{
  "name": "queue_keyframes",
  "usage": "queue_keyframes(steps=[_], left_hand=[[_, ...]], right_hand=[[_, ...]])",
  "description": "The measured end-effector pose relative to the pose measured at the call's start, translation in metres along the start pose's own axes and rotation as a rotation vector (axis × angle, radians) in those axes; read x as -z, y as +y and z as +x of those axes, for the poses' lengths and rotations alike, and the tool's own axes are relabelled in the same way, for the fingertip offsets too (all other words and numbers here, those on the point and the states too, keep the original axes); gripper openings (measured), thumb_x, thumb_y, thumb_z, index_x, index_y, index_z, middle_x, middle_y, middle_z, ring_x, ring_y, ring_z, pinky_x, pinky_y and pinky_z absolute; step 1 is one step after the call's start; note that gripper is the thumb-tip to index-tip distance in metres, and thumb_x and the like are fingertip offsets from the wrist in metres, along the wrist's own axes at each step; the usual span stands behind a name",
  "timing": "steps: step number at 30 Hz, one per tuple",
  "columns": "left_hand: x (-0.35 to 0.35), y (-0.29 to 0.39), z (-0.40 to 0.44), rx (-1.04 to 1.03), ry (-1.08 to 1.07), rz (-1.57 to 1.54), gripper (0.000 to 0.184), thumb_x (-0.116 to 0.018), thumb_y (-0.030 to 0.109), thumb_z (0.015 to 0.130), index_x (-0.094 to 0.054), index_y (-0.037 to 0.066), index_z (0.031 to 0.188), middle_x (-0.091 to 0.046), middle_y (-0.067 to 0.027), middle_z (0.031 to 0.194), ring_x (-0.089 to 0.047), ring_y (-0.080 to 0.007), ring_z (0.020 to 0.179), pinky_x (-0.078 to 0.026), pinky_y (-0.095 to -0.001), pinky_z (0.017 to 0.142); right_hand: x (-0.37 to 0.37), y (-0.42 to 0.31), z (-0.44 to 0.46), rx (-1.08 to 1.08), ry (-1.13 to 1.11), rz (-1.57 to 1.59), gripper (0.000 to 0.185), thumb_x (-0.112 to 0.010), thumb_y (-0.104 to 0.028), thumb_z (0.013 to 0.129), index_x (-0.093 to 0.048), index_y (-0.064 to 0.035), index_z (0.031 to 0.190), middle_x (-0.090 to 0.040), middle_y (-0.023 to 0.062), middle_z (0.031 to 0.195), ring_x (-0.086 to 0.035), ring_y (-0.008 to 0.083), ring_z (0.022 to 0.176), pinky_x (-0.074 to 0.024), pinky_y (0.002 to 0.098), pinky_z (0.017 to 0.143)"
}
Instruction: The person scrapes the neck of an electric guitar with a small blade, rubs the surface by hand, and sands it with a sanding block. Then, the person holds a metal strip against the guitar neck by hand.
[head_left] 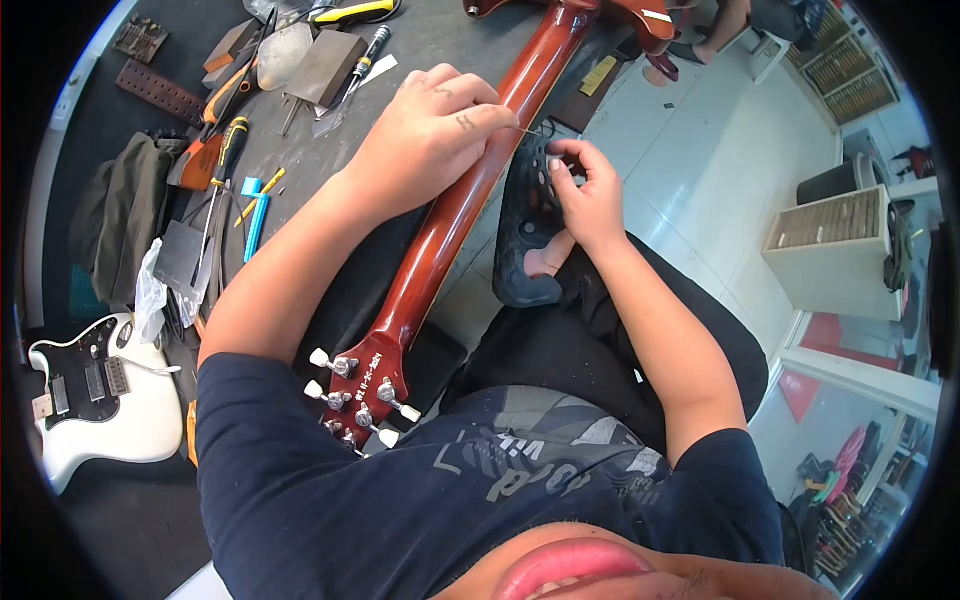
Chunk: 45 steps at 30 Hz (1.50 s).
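Note:
A guitar neck [455, 220], glossy reddish-brown, lies back upward and slants down to a headstock [375, 385] with white-buttoned tuners. Over the upper neck, my left hand [435, 130] is closed, its fingertips pinching one end of a thin strand [531, 131]. Just right of the neck, my right hand [590, 190] has its thumb and index finger curled close together near the strand's other end; what they grip is too small to make out. Below and between the hands shows a dark clog [530, 285] with holes, worn on a foot.
Screwdrivers [232, 150], a grey block [325, 68], a blue tool [257, 225] and dark cloth [130, 215] lie on the dark bench at left. A white guitar [110, 400] is at lower left. Another person's arm [722, 30] shows at top right, near a cabinet [825, 250].

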<state>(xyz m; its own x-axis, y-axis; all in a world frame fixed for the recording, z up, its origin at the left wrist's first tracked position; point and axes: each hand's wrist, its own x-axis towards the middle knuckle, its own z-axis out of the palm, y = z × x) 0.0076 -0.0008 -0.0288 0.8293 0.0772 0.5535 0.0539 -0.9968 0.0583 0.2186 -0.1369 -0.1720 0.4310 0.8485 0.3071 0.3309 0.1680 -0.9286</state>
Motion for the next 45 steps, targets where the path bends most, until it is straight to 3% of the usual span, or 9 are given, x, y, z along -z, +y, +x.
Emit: queue_keyframes(steps=[4, 11, 17, 45], left_hand=[[-0.006, 0.0, -0.001, 0.028, 0.014, 0.011, 0.033, -0.076, -0.001, 0.085, -0.079, 0.01, 0.116, -0.073, -0.0076, 0.11, -0.067, -0.03, 0.102, -0.055, -0.0428, 0.09], [-0.004, -0.001, 0.0, 0.026, 0.003, -0.009, 0.029, -0.077, -0.001, 0.085, -0.078, 0.008, 0.114, -0.073, -0.0091, 0.109, -0.068, -0.0321, 0.102, -0.058, -0.0442, 0.089], [-0.003, -0.007, -0.001, 0.041, -0.018, -0.068, 0.032, -0.074, -0.006, 0.085, -0.077, 0.006, 0.115, -0.072, -0.0099, 0.11, -0.067, -0.033, 0.103, -0.058, -0.0443, 0.09], [0.005, -0.005, 0.0, 0.023, -0.12, -0.127, 0.034, -0.068, -0.009, 0.085, -0.076, 0.004, 0.115, -0.07, -0.0116, 0.111, -0.066, -0.0338, 0.107, -0.057, -0.0443, 0.094]], right_hand=[[0.001, -0.063, 0.01, 0.336, 0.061, 0.003, 0.025, -0.077, -0.007, 0.093, -0.075, -0.0018, 0.118, -0.075, 0.0118, 0.109, -0.071, 0.0258, 0.101, -0.0569, 0.0383, 0.094], [-0.021, -0.077, 0.02, 0.52, 0.124, -0.123, 0.02, -0.081, -0.005, 0.089, -0.076, -0.0041, 0.108, -0.077, 0.0103, 0.105, -0.071, 0.0322, 0.098, -0.0568, 0.042, 0.089], [-0.018, -0.077, 0.02, 0.43, 0.116, -0.173, 0.012, -0.08, -0.004, 0.09, -0.076, -0.0044, 0.102, -0.077, 0.0112, 0.102, -0.072, 0.0324, 0.096, -0.0576, 0.0417, 0.086], [-0.021, -0.072, 0.011, 0.531, 0.14, -0.233, 0.016, -0.08, 0.001, 0.088, -0.074, -0.0032, 0.102, -0.075, 0.0114, 0.105, -0.071, 0.0327, 0.097, -0.0589, 0.0425, 0.087]])
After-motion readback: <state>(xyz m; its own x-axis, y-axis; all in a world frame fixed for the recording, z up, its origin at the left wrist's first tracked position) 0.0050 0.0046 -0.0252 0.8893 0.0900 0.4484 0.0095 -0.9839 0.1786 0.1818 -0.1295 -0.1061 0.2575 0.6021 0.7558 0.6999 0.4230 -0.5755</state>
